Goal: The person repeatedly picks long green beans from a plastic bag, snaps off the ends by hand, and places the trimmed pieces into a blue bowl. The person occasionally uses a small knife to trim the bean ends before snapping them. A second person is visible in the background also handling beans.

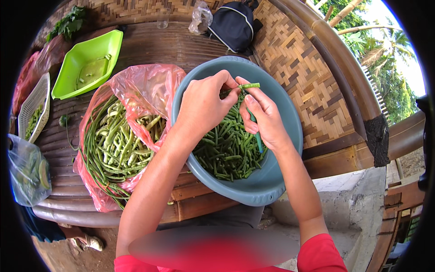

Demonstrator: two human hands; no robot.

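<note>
Over a blue-grey basin (290, 131), my left hand (206, 99) is closed in a pinch on a green long bean (250, 85). The bean's end sticks out past my fingertips. Close beside it, my right hand (265, 115) grips a small teal-handled knife (258, 141), its blade mostly hidden by the fingers. Many short cut bean pieces (229, 156) lie heaped in the basin below both hands. Left of the basin, a pink plastic bag (149, 84) lies open around a pile of whole long beans (120, 145), partly behind my left forearm.
A bright green tray (68, 75) with a few bean scraps stands at the far left. Near it are a white basket (43, 90) and a clear bag of vegetables (29, 172). A black backpack (232, 27) and a clear glass (163, 19) sit at the back. Woven bamboo wall rises at right.
</note>
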